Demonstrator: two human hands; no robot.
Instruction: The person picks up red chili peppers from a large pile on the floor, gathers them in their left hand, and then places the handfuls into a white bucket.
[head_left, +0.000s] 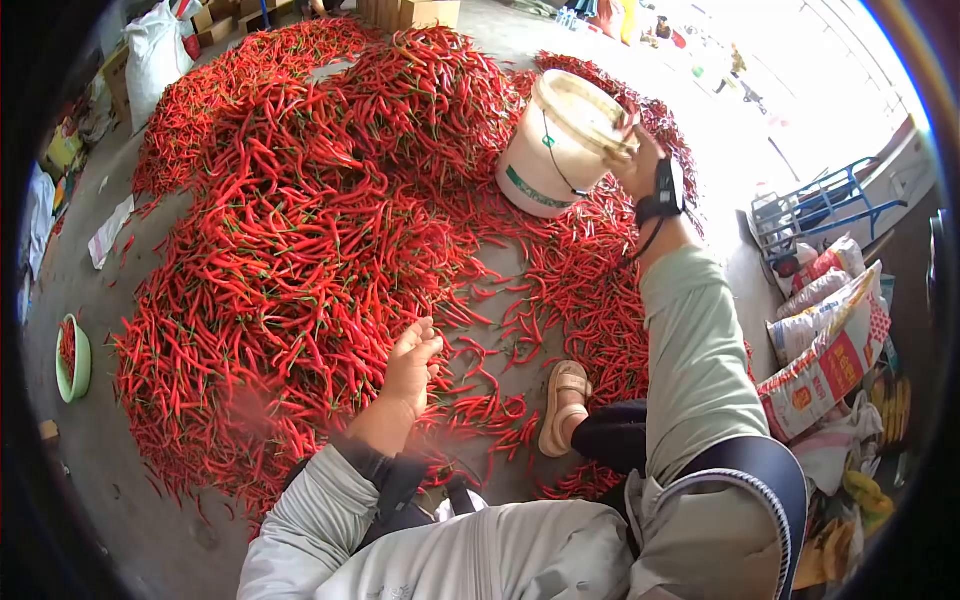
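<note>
My left hand [410, 368] hovers over the near side of a big heap of red chili peppers [290, 230]. Its fingers are curled in, and whatever they may hold is hidden. At the right rim of a white plastic bucket [545, 165] is my right hand [640, 168], with a black device strapped to the wrist. Its fingers are smeared by motion, and some red shows beside them; whether they grip chilies or the rim I cannot make out. The bucket stands upright among the chilies, its wire handle hanging down the front. Its inside looks pale.
More chilies lie around my sandalled foot [565, 408]. A pale green basin [82, 365] with some chilies sits at the left. Printed sacks [825, 365] and a blue metal frame [825, 205] stand at the right. A white sack [155, 60] and a cardboard box [430, 13] are behind.
</note>
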